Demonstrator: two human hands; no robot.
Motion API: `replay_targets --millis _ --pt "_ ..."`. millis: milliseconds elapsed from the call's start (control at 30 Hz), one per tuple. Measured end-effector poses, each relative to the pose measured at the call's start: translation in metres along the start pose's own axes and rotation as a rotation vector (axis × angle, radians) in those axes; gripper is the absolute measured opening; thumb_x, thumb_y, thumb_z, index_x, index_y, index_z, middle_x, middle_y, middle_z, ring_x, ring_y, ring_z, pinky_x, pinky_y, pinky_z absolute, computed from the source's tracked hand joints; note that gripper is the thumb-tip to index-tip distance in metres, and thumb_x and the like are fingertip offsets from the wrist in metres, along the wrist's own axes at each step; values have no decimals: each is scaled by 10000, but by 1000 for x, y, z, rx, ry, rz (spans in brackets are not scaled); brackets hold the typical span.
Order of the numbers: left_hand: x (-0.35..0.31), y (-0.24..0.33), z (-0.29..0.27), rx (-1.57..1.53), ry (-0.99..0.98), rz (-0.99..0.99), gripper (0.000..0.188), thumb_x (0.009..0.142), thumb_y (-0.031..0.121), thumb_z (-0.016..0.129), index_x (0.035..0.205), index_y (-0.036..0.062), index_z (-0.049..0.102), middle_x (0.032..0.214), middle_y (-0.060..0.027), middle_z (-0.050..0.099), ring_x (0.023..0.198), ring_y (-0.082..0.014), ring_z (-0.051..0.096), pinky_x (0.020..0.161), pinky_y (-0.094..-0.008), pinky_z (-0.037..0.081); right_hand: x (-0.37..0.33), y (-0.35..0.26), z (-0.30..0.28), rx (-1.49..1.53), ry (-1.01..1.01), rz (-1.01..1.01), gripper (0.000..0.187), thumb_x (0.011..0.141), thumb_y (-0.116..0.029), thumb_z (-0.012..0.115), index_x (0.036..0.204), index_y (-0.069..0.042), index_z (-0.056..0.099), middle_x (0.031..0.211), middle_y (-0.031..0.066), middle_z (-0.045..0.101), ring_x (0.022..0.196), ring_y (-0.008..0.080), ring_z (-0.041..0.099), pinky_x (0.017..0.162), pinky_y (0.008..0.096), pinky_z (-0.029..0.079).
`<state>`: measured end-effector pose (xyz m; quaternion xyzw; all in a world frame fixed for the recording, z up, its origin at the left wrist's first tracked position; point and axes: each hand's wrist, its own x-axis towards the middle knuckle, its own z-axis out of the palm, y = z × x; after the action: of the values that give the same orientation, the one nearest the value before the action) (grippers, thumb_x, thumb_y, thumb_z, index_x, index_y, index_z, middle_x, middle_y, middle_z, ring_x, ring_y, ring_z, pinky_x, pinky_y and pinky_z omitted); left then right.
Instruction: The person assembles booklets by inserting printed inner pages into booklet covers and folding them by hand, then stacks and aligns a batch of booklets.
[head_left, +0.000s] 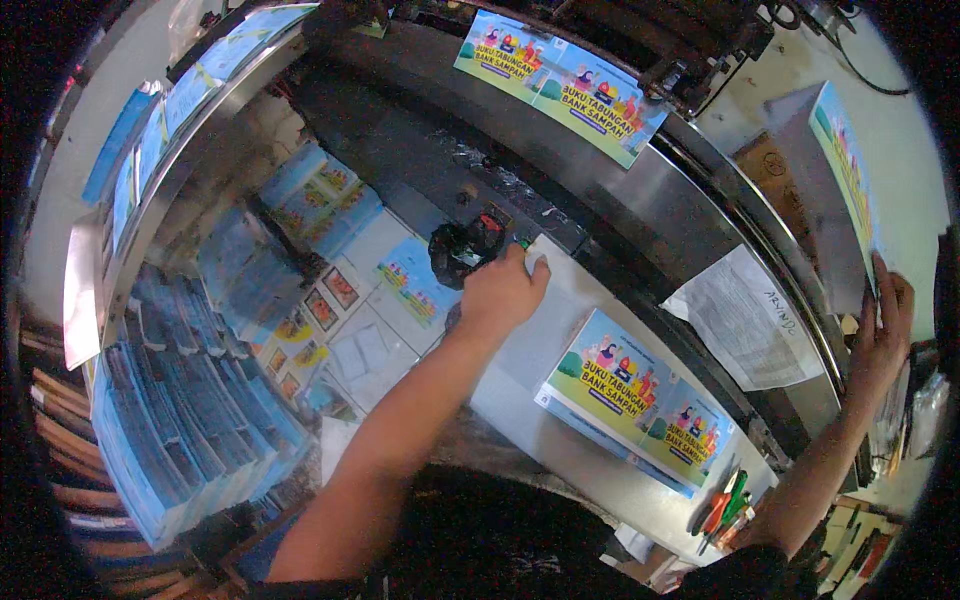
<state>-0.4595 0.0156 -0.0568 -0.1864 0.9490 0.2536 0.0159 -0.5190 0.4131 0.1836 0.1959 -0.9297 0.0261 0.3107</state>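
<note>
My left hand [505, 290] rests at the far corner of a pale grey work table [505, 365], thumb and forefinger apart. Right beside its fingers is a crumpled black plastic wrapping [455, 255], with a dark, red-marked part next to it. I cannot see all the fingertips, and no held thing shows. On the far right, my right hand [880, 325] grips the lower edge of a printed cover sheet [843, 150], which stands tilted on edge. A stack of the same colourful printed covers [635, 400] lies on the table between my arms.
Another printed cover sheet [560, 85] lies on the metal machine bed ahead. A white paper [750, 315] hangs on its side. Red- and green-handled tools [725, 505] lie near my right forearm. Piled blue booklets [190, 420] stand at the left, below a curved metal rail [190, 135].
</note>
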Motion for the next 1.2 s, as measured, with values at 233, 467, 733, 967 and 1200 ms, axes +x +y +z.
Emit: replay_targets --millis 233,467,733,967,1200 --pt "-3 6 -14 -21 -93 -54 531 938 496 426 1130 26 580 975 -275 688 920 -444 672 844 -548 518 -43 -10 85 -51 -199 -159 451 758 16 681 1190 -113 676 1085 128 605 1021 321 595 877 416 488" --pt "-5 6 -9 -1 -70 -12 508 948 472 433 1106 13 582 957 -267 693 913 -427 681 834 -545 521 -146 -100 46 390 -819 -75 607 735 -323 775 1259 -69 601 1204 171 572 1113 371 542 965 450 468" --pt "-4 9 -10 46 -22 1 484 961 457 431 1066 8 581 953 -255 695 905 -407 685 820 -536 523 -195 -160 18 347 -769 -99 658 685 -335 838 1240 -66 606 1235 157 547 1089 368 531 927 448 470" --pt "-11 9 -15 9 -40 -16 473 960 457 429 1066 20 577 966 -257 693 916 -413 681 831 -541 516 -162 -117 21 808 -1291 212 562 789 -361 756 1235 -52 610 1152 136 616 1155 345 570 952 438 492" --pt "-9 3 -3 12 10 21 462 953 453 445 1034 19 582 875 -253 695 860 -424 684 783 -544 527 -173 -150 17 406 -1081 -130 800 697 -382 820 1339 -27 501 1199 193 529 1121 379 535 930 453 482"
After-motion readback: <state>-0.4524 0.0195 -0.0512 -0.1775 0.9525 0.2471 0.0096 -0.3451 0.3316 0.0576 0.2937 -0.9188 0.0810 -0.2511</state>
